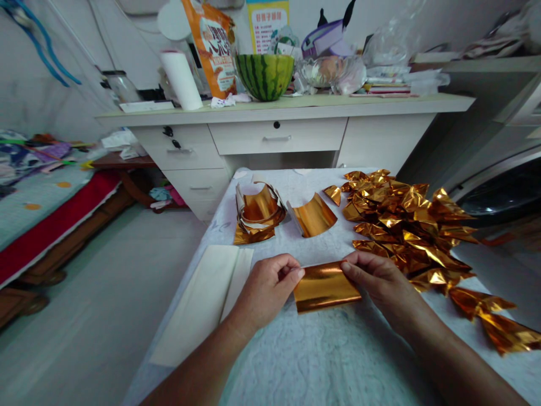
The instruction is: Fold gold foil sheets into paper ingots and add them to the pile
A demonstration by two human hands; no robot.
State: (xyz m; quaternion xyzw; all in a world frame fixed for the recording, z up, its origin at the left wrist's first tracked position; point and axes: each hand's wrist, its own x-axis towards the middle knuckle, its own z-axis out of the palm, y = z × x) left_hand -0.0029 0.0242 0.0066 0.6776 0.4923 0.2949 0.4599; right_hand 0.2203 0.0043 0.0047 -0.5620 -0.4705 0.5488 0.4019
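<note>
A sheet of shiny gold foil paper [327,288] is stretched between my two hands, just above the cloth. My left hand [273,285] pinches its upper left corner between thumb and fingers. At the upper right corner, my right hand [376,282] grips it the same way. Beyond my hands lies a single curved gold sheet [315,215]. Left of that is a stack of curled gold sheets [258,211] with pale backs. A heap of folded gold foil pieces [406,220] spreads to the right. White paper strips [198,304] lie left of my left hand.
The cloth-covered table [313,361] stands before a white desk [276,135]. On the desk are a cut watermelon [265,76], an orange snack bag [213,51] and a white paper roll [181,80]. A bed [54,197] is at left, a washing machine [502,175] at right.
</note>
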